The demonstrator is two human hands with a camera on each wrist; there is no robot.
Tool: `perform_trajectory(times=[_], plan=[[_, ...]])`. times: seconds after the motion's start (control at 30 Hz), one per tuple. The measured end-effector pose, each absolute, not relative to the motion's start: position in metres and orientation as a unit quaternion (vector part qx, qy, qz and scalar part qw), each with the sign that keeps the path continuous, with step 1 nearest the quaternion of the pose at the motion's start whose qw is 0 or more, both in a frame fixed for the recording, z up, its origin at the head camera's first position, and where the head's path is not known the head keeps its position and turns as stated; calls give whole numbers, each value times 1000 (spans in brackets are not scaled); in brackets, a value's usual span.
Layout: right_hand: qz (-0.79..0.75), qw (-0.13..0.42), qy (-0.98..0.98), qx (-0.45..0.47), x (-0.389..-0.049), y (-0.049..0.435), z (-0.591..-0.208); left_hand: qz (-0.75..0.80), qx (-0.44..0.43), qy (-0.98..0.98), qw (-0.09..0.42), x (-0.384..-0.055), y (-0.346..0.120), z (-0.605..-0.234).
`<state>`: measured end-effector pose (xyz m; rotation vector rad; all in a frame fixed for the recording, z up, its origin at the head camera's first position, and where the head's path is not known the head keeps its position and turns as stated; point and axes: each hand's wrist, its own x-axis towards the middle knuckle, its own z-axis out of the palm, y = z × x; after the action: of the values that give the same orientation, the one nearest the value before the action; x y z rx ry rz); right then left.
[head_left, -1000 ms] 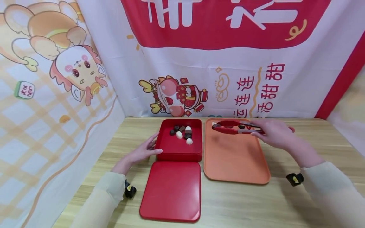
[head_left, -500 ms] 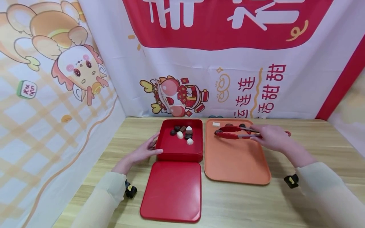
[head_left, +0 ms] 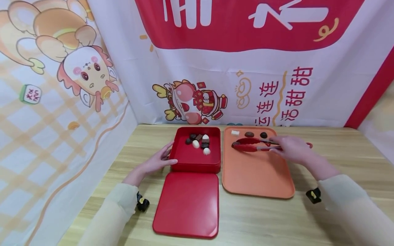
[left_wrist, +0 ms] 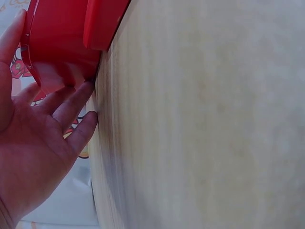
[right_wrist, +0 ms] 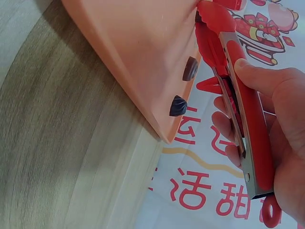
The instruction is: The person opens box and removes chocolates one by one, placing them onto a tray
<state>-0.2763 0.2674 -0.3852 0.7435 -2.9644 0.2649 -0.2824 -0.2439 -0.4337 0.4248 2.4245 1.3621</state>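
My right hand (head_left: 291, 148) grips red-and-steel tongs (right_wrist: 251, 119), held low over the orange tray (head_left: 258, 174) with the tips pointing left. A small dark chocolate (right_wrist: 198, 17) shows at the tong tips; how firmly it is held cannot be told. Behind the tongs, a white piece (head_left: 235, 133), a brown chocolate (head_left: 249, 134) and a dark chocolate (head_left: 263, 135) lie along the tray's far side. My left hand (head_left: 156, 162) rests with loosely extended fingers against the left side of the red box (head_left: 194, 167), thumb at its front corner. Several chocolates (head_left: 196, 144) sit inside that box.
A red lid (head_left: 187, 205) lies flat on the wooden table (head_left: 255, 218), directly in front of the box. Tray and box stand side by side with a narrow gap. A printed cloth (head_left: 191, 68) hangs behind the table, another along the left.
My right hand has brought the tongs down and toward me, uncovering the pieces at the tray's far side. The left hand has stayed at the box.
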Motion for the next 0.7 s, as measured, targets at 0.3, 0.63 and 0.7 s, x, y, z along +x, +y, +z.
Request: perform_trajectory(times=[0.3,0.63,0.7], plan=[[89,24,-969,230,-273,269,-384,480,148,848,167,-283,-245,-435],[102,46,-967,227,-271,278,-366,487,152,844,167,-283,-246,-437],[97,47,-968,227,-271,276,-359,486,150,844,168,-284,-246,-437]])
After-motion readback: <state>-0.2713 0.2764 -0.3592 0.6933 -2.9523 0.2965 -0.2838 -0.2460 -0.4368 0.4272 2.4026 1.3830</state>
